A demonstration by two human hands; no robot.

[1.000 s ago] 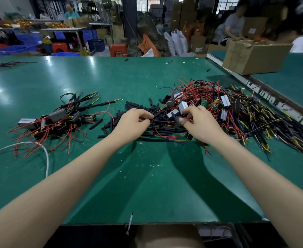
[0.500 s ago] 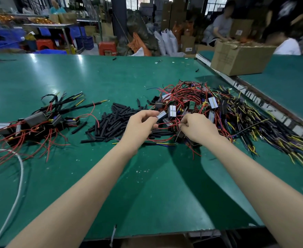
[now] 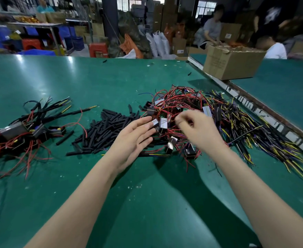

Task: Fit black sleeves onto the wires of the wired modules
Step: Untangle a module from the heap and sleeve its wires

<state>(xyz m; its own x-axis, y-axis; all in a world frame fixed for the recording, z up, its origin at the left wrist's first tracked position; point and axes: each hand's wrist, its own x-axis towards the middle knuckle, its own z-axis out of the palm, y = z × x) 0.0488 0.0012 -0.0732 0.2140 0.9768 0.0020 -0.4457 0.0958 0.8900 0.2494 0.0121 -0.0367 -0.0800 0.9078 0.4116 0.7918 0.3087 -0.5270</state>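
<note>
Toward the green bench's (image 3: 93, 83) left edge lie sleeved modules with red wires (image 3: 18, 133); mid-bench, a heap of loose black sleeves (image 3: 104, 131). The left hand (image 3: 132, 140), grip wide, fingers straight, touches small grey modules (image 3: 160, 123). The right hand (image 3: 197, 129) is blurred; grip curled, contents unclear, over the red-and-yellow wire tangle (image 3: 236, 122)

**Single head-worn view, forward and down**

One wide-angle camera on the person's head, above the near edge of the green table (image 3: 97, 83). Faces forward-down; forearms enter from bottom, wire piles mid-frame, near. Workshop background along the top edge, far. Straight edges bow. No second view.
</note>
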